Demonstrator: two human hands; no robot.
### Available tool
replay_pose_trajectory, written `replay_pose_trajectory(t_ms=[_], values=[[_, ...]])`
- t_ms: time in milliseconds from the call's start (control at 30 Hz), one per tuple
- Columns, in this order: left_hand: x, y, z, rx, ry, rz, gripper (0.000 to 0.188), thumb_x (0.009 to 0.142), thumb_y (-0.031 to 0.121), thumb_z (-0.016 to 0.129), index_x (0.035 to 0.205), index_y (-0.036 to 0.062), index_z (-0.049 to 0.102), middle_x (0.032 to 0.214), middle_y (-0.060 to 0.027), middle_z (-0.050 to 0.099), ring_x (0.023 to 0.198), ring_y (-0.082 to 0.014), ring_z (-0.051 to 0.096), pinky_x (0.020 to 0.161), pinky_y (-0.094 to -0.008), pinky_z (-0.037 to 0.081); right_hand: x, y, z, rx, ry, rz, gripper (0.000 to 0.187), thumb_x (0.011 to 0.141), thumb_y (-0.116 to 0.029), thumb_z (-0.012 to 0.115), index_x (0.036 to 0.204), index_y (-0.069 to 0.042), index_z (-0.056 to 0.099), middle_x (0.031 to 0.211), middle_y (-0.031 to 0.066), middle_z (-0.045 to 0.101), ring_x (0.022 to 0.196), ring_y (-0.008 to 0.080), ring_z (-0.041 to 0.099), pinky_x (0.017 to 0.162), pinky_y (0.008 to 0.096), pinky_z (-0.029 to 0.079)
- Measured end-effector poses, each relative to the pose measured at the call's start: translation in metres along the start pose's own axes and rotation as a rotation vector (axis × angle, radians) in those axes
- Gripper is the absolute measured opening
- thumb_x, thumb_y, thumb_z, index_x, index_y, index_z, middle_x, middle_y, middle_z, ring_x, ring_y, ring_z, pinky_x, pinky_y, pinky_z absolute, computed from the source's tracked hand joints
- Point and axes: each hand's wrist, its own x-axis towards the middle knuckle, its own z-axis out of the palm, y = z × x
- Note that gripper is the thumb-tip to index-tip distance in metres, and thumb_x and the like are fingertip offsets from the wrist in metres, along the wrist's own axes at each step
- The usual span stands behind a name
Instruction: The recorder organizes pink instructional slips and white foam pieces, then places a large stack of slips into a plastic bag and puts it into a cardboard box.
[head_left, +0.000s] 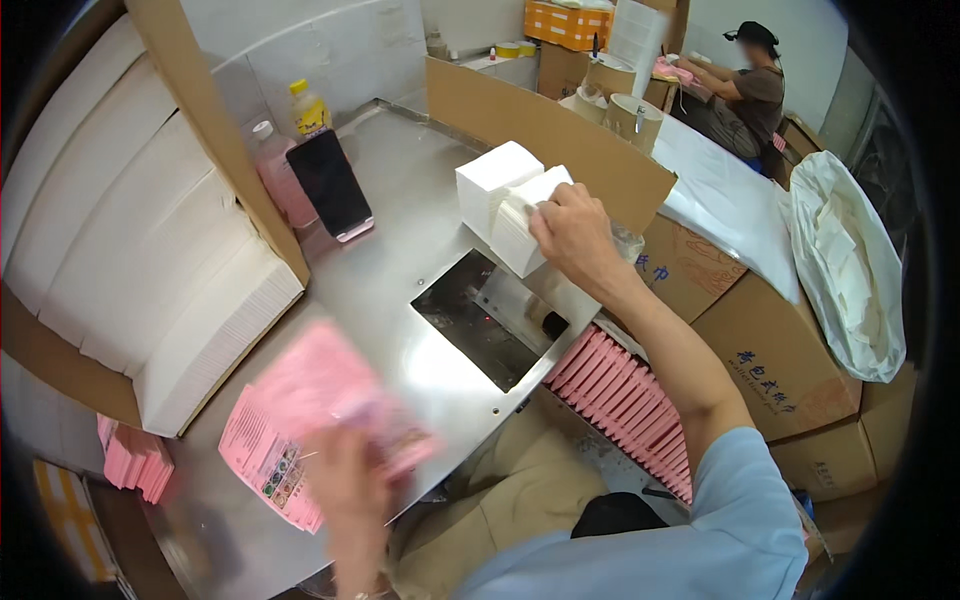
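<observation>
My left hand (345, 485), smeared by motion, holds a pink printed packet (325, 375) at the table's near left side. Beneath it more flat pink printed packets (250, 440) lie on the metal table (400, 330). At the far side, my right hand (578, 232) has its fingers curled over the top of a stack of white paper tissues (518, 240), pinching some of them. A second white tissue block (497, 180) stands against that stack. Between my hands, a dark rectangular opening (480, 325) with a metal plate is set into the tabletop.
An open carton (285, 255) packed with white tissues stands left. A phone (330, 185) leans by two bottles. Below the table's right edge, filled pink packs (625, 400) sit in rows. Cartons (780, 350) and a white plastic bag (850, 270) are right; a person (745, 95) sits beyond.
</observation>
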Motion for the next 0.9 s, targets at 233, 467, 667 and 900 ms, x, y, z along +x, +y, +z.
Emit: replay_pose_trajectory(t_ms=[233,467,667,900], values=[[-0.002,0.013,0.047,0.084,-0.081,-0.062,0.014,0.087,0.012,0.069,0.094,0.0047,0.059,0.093,-0.0147,0.053,0.09,-0.0355,0.049,0.08,-0.0454,0.039,0.003,0.008,0.009,0.191,0.061,0.045,0.024,0.086,-0.017,0.065,0.069,-0.001,0.071,0.082,0.0155,0.064,0.086,0.0327,0.06,0.075,0.0467,0.05],[-0.006,0.012,0.052,-0.036,-0.149,-0.099,0.017,0.086,0.013,0.07,0.09,0.003,0.057,0.094,-0.0168,0.053,0.091,-0.0365,0.048,0.082,-0.0479,0.036,-0.004,0.019,0.029,0.062,0.171,0.055,0.035,0.071,-0.011,0.072,0.106,-0.007,0.071,0.103,0.0139,0.061,0.099,0.0322,0.058,0.084,0.0428,0.048],[-0.014,0.006,0.051,-0.119,-0.149,-0.098,0.014,0.087,0.01,0.07,0.09,0.0024,0.058,0.092,-0.0157,0.053,0.09,-0.0352,0.047,0.079,-0.0459,0.034,0.01,0.007,0.016,0.061,-0.003,0.101,0.028,0.082,-0.026,0.072,0.084,0.002,0.073,0.089,0.018,0.062,0.086,0.0328,0.061,0.076,0.0442,0.051],[-0.013,0.008,0.049,-0.114,-0.165,-0.11,0.014,0.088,0.01,0.069,0.088,0.0024,0.057,0.091,-0.0146,0.053,0.089,-0.0344,0.047,0.08,-0.0454,0.034,0.01,-0.003,0.01,0.147,-0.124,0.151,0.04,0.085,-0.029,0.069,0.075,0.009,0.067,0.083,0.0252,0.061,0.079,0.0382,0.064,0.073,0.0464,0.053]])
